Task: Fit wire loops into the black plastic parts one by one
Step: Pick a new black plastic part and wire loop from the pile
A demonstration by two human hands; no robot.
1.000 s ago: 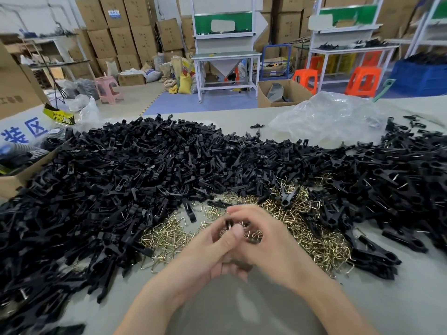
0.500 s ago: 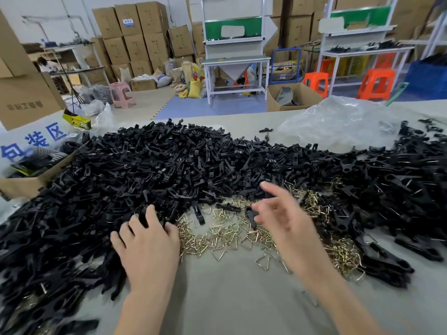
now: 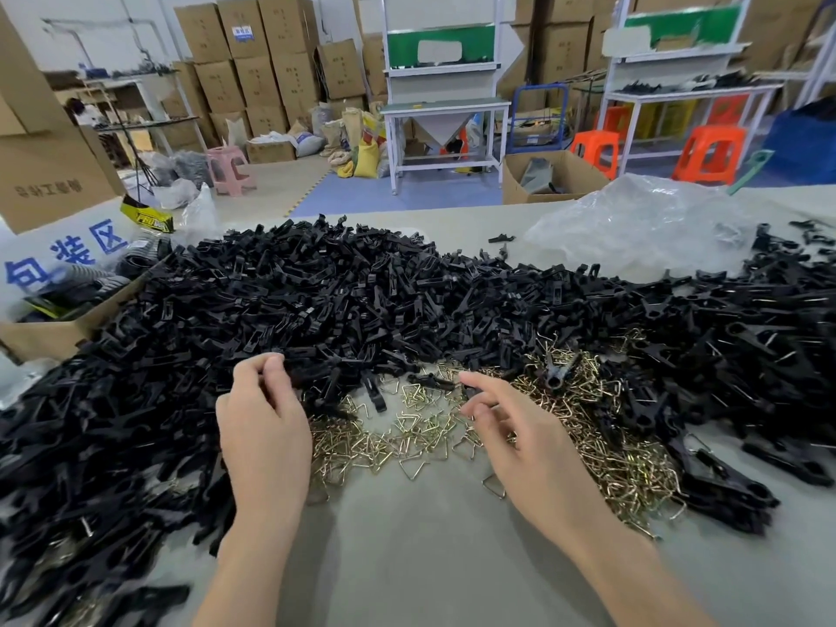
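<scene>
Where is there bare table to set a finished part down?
Bare table nearest you, bordered by wire loops ahead and black plastic parts either side. Another strip beyond the heap, beside the clear plastic bag. The middle is crowded.

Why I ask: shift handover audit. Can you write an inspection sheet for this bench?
Surface: grey table, bare in front of the person.
Job's things: black plastic parts heaped across the table; brass-coloured wire loops piled near the hands.
Clutter: crumpled clear bag far right; open cardboard box at the left edge.
Hands: left hand pinches among the black plastic parts at the heap's edge; right hand hovers over the loops, grip unclear.
Cables: nothing seen.
Surroundings: stacked cartons, white workbenches, orange stools, pink stool.
</scene>
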